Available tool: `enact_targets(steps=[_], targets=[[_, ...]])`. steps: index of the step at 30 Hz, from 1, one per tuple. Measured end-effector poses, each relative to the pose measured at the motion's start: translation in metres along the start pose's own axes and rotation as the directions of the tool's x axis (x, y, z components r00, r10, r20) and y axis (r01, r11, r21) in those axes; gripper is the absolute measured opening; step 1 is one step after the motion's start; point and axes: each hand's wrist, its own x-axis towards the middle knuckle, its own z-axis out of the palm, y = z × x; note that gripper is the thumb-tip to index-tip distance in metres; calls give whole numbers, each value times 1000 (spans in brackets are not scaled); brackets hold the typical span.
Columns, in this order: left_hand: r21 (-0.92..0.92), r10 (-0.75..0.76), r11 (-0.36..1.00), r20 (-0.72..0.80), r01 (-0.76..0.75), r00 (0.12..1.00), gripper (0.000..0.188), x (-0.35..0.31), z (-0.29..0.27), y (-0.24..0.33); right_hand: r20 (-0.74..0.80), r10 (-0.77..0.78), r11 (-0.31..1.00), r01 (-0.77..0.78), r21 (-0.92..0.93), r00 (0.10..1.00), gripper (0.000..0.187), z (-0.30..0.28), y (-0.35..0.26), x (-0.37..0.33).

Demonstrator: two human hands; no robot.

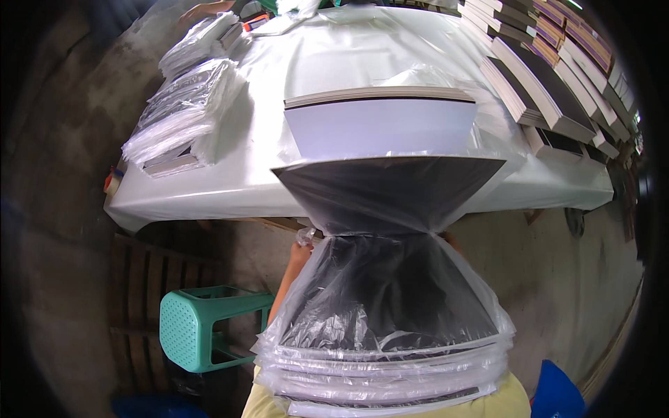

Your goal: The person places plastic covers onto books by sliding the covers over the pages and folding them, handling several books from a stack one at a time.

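In front of my body stands a stack of flat black panels [397, 292] in clear plastic bags, their layered edges nearest me. Beyond it a black panel [390, 188] under clear plastic film tilts up against the table's near edge. My left hand [302, 249] is at the left side where the two meet, its fingers closed on a bunched bit of clear plastic bag [306, 236]. At the opposite side only a sliver of my right hand [451, 240] shows; the plastic and panels hide its fingers. Past the tilted panel, a pile of boards [380, 125] with a pale front lies on the table.
A white-covered table [334, 52] spans the far side. Plastic-wrapped stacks [178, 115] lie on its left, dark panel stacks [540, 87] on its right. A green stool [209, 327] stands at left, a blue object [557, 390] at lower right. Another person's arm [209, 9] shows at far left.
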Motion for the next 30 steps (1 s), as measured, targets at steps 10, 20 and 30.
enact_targets(steps=[10, 20, 30], targets=[[-220, 375, 875, -258, -432, 891, 28, -11, -99, 282, -293, -753, 649, 737, -187, 589, 39, 30, -260, -33], [-442, 401, 773, -214, -454, 891, 41, -33, -97, 314, -371, -797, 532, 845, -57, 477, 20, 28, -261, -68], [-538, 572, 714, 81, -447, 816, 71, -87, -107, 321, 5, -832, 545, 816, 192, 554, 48, 41, -296, -118]])
